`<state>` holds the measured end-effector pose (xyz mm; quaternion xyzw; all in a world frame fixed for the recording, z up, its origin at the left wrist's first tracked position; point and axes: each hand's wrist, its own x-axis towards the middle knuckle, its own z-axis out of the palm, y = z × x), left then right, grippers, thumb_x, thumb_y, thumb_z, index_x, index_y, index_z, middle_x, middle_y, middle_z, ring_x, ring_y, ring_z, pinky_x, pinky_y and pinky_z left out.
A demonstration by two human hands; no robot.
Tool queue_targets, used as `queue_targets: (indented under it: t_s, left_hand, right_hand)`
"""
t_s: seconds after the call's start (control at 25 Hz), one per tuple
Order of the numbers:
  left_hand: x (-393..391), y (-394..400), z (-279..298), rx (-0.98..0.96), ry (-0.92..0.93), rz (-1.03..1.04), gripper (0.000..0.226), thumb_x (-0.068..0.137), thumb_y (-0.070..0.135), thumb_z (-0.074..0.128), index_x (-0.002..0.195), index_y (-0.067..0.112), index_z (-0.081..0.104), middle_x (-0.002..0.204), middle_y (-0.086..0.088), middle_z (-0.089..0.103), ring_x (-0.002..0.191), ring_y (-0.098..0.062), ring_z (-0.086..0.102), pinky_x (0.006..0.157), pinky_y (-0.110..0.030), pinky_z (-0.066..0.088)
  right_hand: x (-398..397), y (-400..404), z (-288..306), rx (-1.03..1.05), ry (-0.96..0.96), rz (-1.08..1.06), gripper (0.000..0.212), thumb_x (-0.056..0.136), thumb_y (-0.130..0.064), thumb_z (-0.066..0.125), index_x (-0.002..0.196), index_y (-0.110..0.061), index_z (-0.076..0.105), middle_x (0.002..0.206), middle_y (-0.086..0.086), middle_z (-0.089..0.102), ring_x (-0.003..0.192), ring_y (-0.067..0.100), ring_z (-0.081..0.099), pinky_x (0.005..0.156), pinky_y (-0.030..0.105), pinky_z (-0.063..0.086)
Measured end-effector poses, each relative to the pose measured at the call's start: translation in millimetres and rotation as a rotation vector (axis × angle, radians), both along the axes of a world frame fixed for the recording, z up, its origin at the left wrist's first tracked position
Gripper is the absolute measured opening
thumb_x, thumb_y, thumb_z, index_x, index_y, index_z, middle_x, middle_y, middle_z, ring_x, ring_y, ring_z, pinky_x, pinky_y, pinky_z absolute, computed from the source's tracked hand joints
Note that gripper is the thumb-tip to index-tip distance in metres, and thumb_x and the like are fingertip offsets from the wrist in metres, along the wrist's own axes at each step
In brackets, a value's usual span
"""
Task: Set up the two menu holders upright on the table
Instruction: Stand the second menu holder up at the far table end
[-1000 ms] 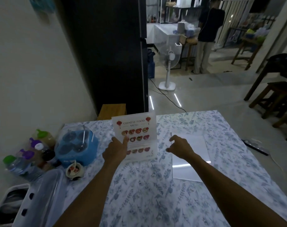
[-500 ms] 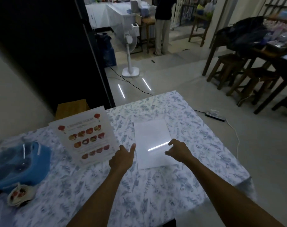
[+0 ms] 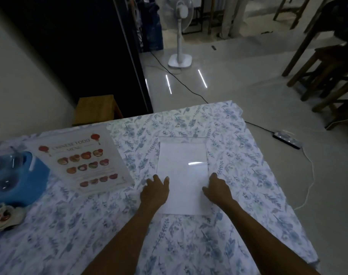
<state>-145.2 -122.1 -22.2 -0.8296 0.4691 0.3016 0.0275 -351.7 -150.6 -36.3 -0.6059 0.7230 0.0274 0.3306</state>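
on the floral table [image 3: 248, 175], 1 blank menu holder [image 3: 182, 161] lies flat between the open, empty left hand [image 3: 155, 192] and right hand [image 3: 217, 190]. it looks light, stiff and slick; pinch both side edges

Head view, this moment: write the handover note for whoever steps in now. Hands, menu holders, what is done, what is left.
Left hand: open, at the near left edge of the blank menu holder, not gripping.
Right hand: open, at its near right edge, not gripping.
The blank holder lies flat on the tablecloth. The printed Chinese food menu holder stands to its left, beside the blue container.
Done: the printed holder appears set up.
Left: lift the blank holder and stand it upright.
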Motion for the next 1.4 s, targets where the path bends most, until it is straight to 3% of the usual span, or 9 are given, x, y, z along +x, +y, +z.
queue_targets:
  t_s: [0.24, 0.4, 0.56, 0.76, 0.84, 1.08, 1.2, 1.28, 1.4]
  left_hand:
    - [10, 11, -5, -0.045, 0.193, 0.158, 0.043, 0.104, 0.037, 0.038, 0.136, 0.009, 0.045, 0.132, -0.025, 0.054, 0.117, -0.042, 0.057, 0.097, -0.044, 0.045]
    - [17, 43, 12, -0.165, 0.280, 0.167, 0.032, 0.105, 0.028, 0.037, 0.125, 0.010, 0.053, 0.122, -0.019, 0.063, 0.105, -0.032, 0.061, 0.087, -0.036, 0.048]
    - [42, 92, 29, -0.312, 0.373, 0.033, 0.034, 0.103, 0.005, 0.038, 0.123, 0.012, 0.065, 0.124, -0.012, 0.066, 0.097, -0.021, 0.059, 0.067, -0.020, 0.043]
    - [74, 152, 57, -0.419, 0.538, -0.063, 0.049, 0.095, -0.014, 0.048, 0.103, 0.027, 0.072, 0.125, -0.005, 0.066, 0.114, -0.019, 0.062, 0.086, -0.006, 0.048]
    - [82, 155, 63, -0.455, 0.601, -0.093, 0.051, 0.093, -0.014, 0.058, 0.094, 0.034, 0.073, 0.123, -0.008, 0.070, 0.118, -0.027, 0.065, 0.095, -0.026, 0.056]
    - [81, 135, 115, -0.593, 0.635, -0.108, 0.007, 0.088, 0.034, 0.077, 0.092, 0.028, 0.077, 0.088, 0.013, 0.074, 0.081, 0.002, 0.067, 0.078, -0.021, 0.054]
    - [81, 103, 124, -0.639, 0.563, -0.077, 0.047, 0.091, 0.046, 0.070, 0.064, 0.012, 0.053, 0.054, 0.007, 0.049, 0.048, -0.009, 0.048, 0.057, -0.029, 0.036]
    - [79, 76, 130, -0.667, 0.499, -0.049, 0.057, 0.089, 0.059, 0.066, 0.079, 0.003, 0.062, 0.066, -0.016, 0.060, 0.058, -0.025, 0.060, 0.058, -0.036, 0.045]
    - [74, 38, 140, -0.663, 0.453, -0.006, 0.051, 0.091, 0.058, 0.064, 0.087, 0.007, 0.065, 0.071, -0.007, 0.067, 0.064, -0.017, 0.065, 0.055, -0.022, 0.048]
  right_hand:
    - [-4, 5, -1, 0.039, -0.202, -0.230, 0.034, 0.091, -0.012, 0.052, 0.120, 0.001, 0.043, 0.088, 0.007, 0.057, 0.087, 0.029, 0.059, 0.075, 0.034, 0.047]
    - [-27, 30, 10, -0.006, -0.373, -0.323, 0.023, 0.090, -0.005, 0.048, 0.109, -0.004, 0.061, 0.105, 0.019, 0.068, 0.097, 0.037, 0.068, 0.089, 0.047, 0.057]
    - [-41, 82, 32, 0.016, -0.647, -0.411, 0.026, 0.088, 0.002, 0.052, 0.105, -0.011, 0.068, 0.103, 0.018, 0.071, 0.083, 0.029, 0.071, 0.069, 0.037, 0.062]
    - [-37, 141, 77, 0.036, -0.930, -0.486, 0.025, 0.088, 0.014, 0.060, 0.109, 0.008, 0.071, 0.096, 0.025, 0.076, 0.088, 0.036, 0.074, 0.068, 0.034, 0.062]
    - [-37, 144, 89, 0.039, -0.964, -0.523, 0.023, 0.087, 0.016, 0.061, 0.106, 0.011, 0.072, 0.099, 0.027, 0.075, 0.090, 0.038, 0.074, 0.067, 0.034, 0.063]
    - [-36, 112, 129, 0.032, -1.052, -0.464, 0.021, 0.091, 0.009, 0.064, 0.111, 0.014, 0.069, 0.106, 0.031, 0.073, 0.088, 0.035, 0.077, 0.073, 0.036, 0.064]
    - [-33, 80, 141, -0.022, -0.910, -0.321, 0.028, 0.084, -0.017, 0.080, 0.106, 0.001, 0.075, 0.108, 0.020, 0.075, 0.098, 0.032, 0.074, 0.080, 0.036, 0.063]
    - [-30, 55, 145, -0.055, -0.844, -0.278, 0.027, 0.082, -0.029, 0.082, 0.096, -0.007, 0.076, 0.104, 0.013, 0.075, 0.098, 0.030, 0.073, 0.080, 0.037, 0.062]
    - [-25, 12, 146, -0.082, -0.787, -0.231, 0.033, 0.082, -0.036, 0.080, 0.097, -0.006, 0.077, 0.103, 0.010, 0.076, 0.096, 0.028, 0.073, 0.081, 0.039, 0.063]
